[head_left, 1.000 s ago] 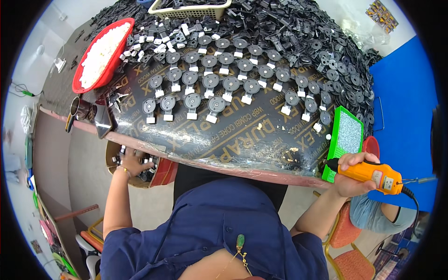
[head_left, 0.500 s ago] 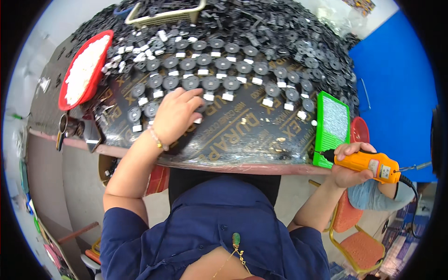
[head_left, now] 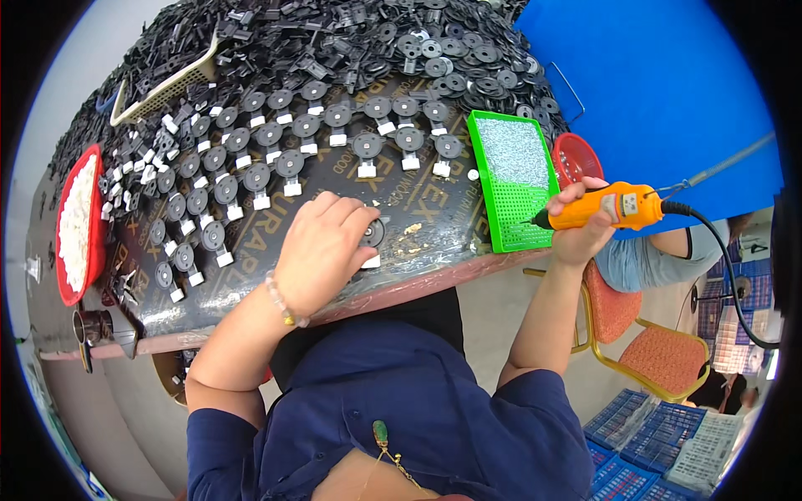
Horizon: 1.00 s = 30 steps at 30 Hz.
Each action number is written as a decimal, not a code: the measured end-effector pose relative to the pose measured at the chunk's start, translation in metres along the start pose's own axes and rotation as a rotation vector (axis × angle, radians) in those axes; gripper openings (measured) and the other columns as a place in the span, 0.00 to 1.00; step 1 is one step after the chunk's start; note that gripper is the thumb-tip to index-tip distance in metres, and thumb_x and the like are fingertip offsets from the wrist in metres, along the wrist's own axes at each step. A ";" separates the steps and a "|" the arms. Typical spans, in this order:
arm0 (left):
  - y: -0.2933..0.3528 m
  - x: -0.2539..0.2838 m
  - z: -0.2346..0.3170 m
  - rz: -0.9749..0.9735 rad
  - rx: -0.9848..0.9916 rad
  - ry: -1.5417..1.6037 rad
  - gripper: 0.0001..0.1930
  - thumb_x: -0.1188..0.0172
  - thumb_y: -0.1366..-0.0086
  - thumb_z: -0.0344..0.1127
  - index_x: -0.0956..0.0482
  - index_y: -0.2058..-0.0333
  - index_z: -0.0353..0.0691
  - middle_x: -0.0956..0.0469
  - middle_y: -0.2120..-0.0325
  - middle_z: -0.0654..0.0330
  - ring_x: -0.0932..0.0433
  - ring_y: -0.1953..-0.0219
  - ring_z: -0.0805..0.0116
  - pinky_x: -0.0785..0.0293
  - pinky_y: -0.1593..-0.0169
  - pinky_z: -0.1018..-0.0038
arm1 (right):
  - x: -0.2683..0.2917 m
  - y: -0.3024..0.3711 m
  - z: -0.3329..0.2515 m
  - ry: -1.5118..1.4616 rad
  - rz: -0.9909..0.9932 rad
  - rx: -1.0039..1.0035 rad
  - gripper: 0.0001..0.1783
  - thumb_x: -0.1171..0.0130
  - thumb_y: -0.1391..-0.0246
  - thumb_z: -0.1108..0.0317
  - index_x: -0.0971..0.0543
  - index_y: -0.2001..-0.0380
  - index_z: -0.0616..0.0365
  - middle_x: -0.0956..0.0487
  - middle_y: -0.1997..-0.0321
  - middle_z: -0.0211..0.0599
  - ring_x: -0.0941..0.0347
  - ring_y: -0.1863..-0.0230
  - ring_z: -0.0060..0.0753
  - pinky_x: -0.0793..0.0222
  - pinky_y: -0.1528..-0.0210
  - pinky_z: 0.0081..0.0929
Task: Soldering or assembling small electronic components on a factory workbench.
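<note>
My left hand (head_left: 322,242) is low over the table near its front edge. Its fingers grip the side of a black disc-shaped plastic part (head_left: 373,233) with a white block (head_left: 372,261) at its near end; part of the disc is hidden under the fingers. My right hand (head_left: 581,224) is wrapped round an orange electric screwdriver (head_left: 606,207). The screwdriver's dark tip points left, over the lower half of a green tray (head_left: 493,196). Small silvery pieces, probably screws, fill the tray's upper half (head_left: 511,150). Similar disc parts (head_left: 368,146) with white blocks stand in rows beyond my left hand.
Loose black parts (head_left: 334,42) heap up at the back, around a cream basket (head_left: 167,88). A red basin (head_left: 93,230) of white pieces is at left. Beside the tray are a red bowl (head_left: 576,154) and a blue panel (head_left: 652,83). A coiled spring and cable join the screwdriver.
The view has turned to the right. My left hand has brought a disc part away from the rows toward the table's front edge. The screwdriver tip has moved from the tray's near corner to over it.
</note>
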<state>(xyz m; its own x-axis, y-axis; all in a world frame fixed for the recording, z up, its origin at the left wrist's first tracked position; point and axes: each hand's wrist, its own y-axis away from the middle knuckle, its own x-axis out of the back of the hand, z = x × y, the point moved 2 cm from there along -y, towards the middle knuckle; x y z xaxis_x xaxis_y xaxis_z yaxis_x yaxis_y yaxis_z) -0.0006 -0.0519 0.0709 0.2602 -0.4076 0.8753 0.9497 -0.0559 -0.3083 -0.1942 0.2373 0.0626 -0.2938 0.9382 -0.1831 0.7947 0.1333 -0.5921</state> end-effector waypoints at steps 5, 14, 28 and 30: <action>-0.011 -0.030 -0.011 -0.041 0.014 0.002 0.23 0.29 0.52 0.36 0.21 0.55 0.39 0.22 0.59 0.59 0.27 0.55 0.58 0.31 0.50 0.65 | 0.000 -0.002 0.007 -0.003 -0.019 -0.015 0.39 0.40 0.49 0.33 0.30 0.53 0.60 0.24 0.72 0.41 0.28 0.78 0.30 0.28 0.74 0.27; -0.006 -0.036 -0.020 0.066 0.058 0.104 0.27 0.27 0.53 0.40 0.22 0.53 0.40 0.22 0.58 0.58 0.27 0.55 0.57 0.30 0.49 0.64 | -0.003 0.003 0.006 0.001 -0.018 -0.040 0.41 0.39 0.50 0.31 0.30 0.53 0.60 0.25 0.71 0.41 0.28 0.78 0.29 0.28 0.74 0.27; -0.002 -0.044 -0.027 0.043 0.113 0.142 0.25 0.27 0.53 0.41 0.20 0.56 0.39 0.21 0.60 0.58 0.26 0.56 0.56 0.30 0.49 0.63 | -0.008 0.002 -0.005 0.010 0.009 -0.040 0.42 0.41 0.51 0.29 0.31 0.52 0.58 0.25 0.71 0.40 0.29 0.78 0.30 0.30 0.74 0.26; -0.003 -0.046 -0.026 0.051 0.105 0.189 0.24 0.27 0.52 0.41 0.20 0.56 0.39 0.21 0.60 0.58 0.26 0.56 0.56 0.30 0.49 0.64 | -0.019 0.002 -0.017 0.014 0.024 -0.040 0.43 0.44 0.51 0.26 0.31 0.52 0.56 0.25 0.71 0.39 0.29 0.78 0.30 0.31 0.74 0.27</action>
<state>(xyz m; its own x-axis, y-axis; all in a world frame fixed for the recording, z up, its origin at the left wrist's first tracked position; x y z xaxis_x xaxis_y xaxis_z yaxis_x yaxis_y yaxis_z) -0.0197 -0.0568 0.0214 0.2803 -0.5717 0.7711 0.9516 0.0603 -0.3013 -0.1781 0.2258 0.0785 -0.2667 0.9458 -0.1855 0.8223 0.1229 -0.5556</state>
